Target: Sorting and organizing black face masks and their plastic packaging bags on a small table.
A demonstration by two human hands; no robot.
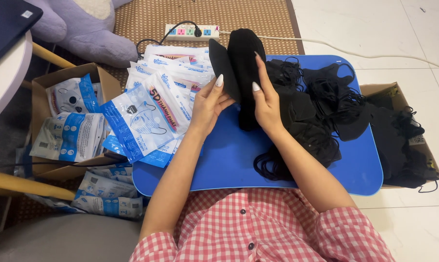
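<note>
Over the near middle of the flat blue plastic lap tray, the left hand and right hand pinch a stack of soft black fabric face masks upright between them. The stack looks light, limp and prone to sliding apart, so its folded edges seem the surest hold. Beyond lie loose black masks on the tray's right and white-and-blue sealed plastic packets on its left.

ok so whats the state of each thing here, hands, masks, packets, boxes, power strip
left hand: fingers pinching one black mask
right hand: gripping an upright stack of masks
loose black masks: heaped on the blue tray
packets: sealed, piled
left box: open, holding packets
right box: open, holding masks
power strip: one plug in
</note>
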